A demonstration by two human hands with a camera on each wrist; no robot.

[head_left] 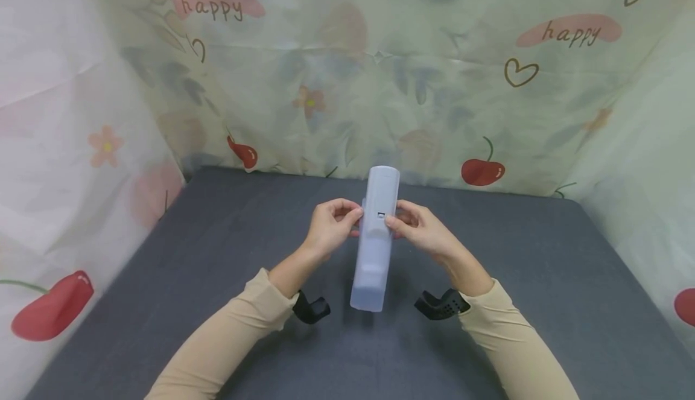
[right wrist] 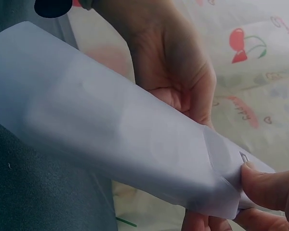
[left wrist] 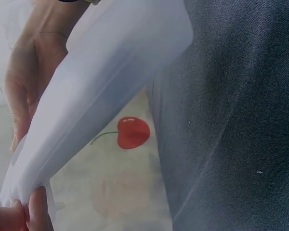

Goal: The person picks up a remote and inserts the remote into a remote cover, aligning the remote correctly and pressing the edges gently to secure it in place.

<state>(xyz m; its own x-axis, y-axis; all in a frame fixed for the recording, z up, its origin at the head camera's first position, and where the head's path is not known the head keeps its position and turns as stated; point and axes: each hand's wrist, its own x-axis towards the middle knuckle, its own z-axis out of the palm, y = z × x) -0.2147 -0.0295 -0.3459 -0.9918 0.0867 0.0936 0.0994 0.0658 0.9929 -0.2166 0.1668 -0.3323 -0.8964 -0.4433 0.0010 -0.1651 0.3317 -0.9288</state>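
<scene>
1. The translucent white tube (head_left: 374, 249) is in both hands near the middle of the bench (head_left: 260, 303), apparently raised off it, its far end towards 12 o'clock and near end towards 6, with a slight lean
2. The left hand (head_left: 331, 225), at the tube's 9 o'clock, pinches its edge between thumb and fingers
3. The right hand (head_left: 426, 231), at 3 o'clock, grips the opposite side, thumb just beside a small slot (head_left: 381, 215)
4. Done, it seems: the tube is held up and gripped from both sides
5. A curved seam (right wrist: 208, 156) crosses it; whether two parts fully join there, I cannot tell
6. Not yet done: setting the tube down or letting go
</scene>
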